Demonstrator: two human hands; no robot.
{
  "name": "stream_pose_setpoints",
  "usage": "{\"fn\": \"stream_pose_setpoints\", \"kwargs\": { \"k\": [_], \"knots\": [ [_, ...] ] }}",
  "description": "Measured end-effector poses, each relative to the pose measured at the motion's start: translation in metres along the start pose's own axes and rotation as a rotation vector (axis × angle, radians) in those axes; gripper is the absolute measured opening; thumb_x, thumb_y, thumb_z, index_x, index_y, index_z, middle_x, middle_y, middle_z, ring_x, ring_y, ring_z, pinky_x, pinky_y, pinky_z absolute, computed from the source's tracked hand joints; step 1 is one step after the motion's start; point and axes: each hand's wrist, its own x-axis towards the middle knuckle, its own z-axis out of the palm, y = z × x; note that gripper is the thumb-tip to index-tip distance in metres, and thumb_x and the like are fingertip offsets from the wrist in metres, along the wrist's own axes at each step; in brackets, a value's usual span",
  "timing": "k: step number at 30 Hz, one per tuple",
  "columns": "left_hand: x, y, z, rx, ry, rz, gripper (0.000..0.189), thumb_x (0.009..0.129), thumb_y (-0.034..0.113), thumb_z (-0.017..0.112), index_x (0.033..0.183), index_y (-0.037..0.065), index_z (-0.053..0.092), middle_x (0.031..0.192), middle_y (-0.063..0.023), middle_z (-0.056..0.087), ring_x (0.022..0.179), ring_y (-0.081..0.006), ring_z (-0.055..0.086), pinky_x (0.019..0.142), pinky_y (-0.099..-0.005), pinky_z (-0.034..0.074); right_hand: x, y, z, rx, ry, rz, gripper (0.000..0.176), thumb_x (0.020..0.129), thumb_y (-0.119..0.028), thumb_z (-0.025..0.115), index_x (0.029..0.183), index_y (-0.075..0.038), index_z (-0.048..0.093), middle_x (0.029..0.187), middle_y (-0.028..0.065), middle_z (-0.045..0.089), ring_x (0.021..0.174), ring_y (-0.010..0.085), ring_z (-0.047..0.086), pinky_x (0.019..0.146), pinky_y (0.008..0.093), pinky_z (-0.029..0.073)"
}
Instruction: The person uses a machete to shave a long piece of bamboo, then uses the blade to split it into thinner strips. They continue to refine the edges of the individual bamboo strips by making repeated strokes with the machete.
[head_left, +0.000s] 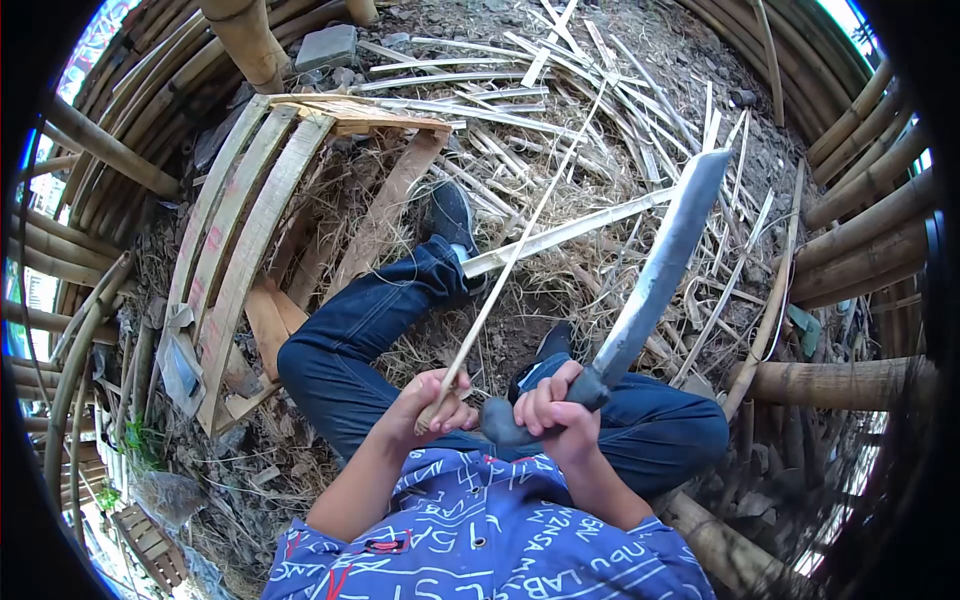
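The slatted wooden crate [260,225], the landmark here, stands leftmost, beside your bent leg [345,320]. Right of the crate and nearer your body, your left hand [440,405] is closed around the butt end of a thin bamboo stick [498,290], which slants forward and rightward, away from the crate. The stick should handle as light and springy, whippy toward its tip and liable to splinter; its near end, which appears thickest, is the sound place to hold. Farther right of the crate, a flat pale strip [590,222] crosses behind the stick; it is probably light, with edges that may cut. To the right of your left hand, and farther from the crate, your right hand [560,410] wraps the dark handle [512,428] of a machete [655,270], its blade slanting up and away from the crate. Expect it to be stiff and comparatively heavy, weighted toward the blade; grip only the handle, whose bent butt should check slipping. Which edge is keener cannot be told.
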Motion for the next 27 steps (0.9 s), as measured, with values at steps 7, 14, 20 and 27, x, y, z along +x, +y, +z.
{"fn": "stream_pose_setpoints", "kwargs": {
  "k": [7,14,20,27],
  "knots": [
    [0.024,0.015,0.027,0.941,0.589,-0.469,0.019,0.091,0.017,0.064,0.101,0.006,0.052,0.060,0.0020,0.052,0.049,-0.0047,0.049,0.040,-0.0206,0.034,0.001,-0.008,-0.032,-0.444,0.083,-0.197,0.014,0.075,0.008,0.061,0.078,-0.001,0.050,0.068,0.0068,0.058,0.057,0.0106,0.055,0.051,0.0242,0.045],
    [0.015,0.013,0.055,0.797,0.460,-0.374,0.017,0.095,0.022,0.060,0.097,0.008,0.052,0.061,0.0044,0.051,0.047,-0.0040,0.046,0.041,-0.0205,0.035,-0.001,-0.024,-0.034,-0.449,0.245,-0.122,0.014,0.071,0.002,0.056,0.079,-0.003,0.045,0.057,0.0054,0.047,0.044,0.0163,0.048,0.053,0.0326,0.045],
    [-0.027,0.059,0.162,0.578,0.360,-0.431,0.029,0.099,0.019,0.052,0.121,0.007,0.038,0.068,0.0014,0.052,0.051,-0.0044,0.046,0.044,-0.0189,0.035,0.000,-0.042,-0.054,-0.259,0.481,-0.184,0.013,0.072,0.001,0.050,0.082,-0.004,0.044,0.057,0.0041,0.043,0.042,0.0161,0.044,0.050,0.0334,0.043],
    [-0.002,0.099,0.231,0.539,0.183,-0.336,0.035,0.094,0.009,0.053,0.123,0.001,0.034,0.069,-0.0072,0.051,0.063,-0.0138,0.054,0.060,-0.0283,0.046,-0.005,-0.036,-0.040,-0.247,0.459,-0.142,0.013,0.073,0.000,0.049,0.083,-0.004,0.043,0.058,0.0034,0.041,0.045,0.0150,0.043,0.052,0.0323,0.042]
  ]
}}
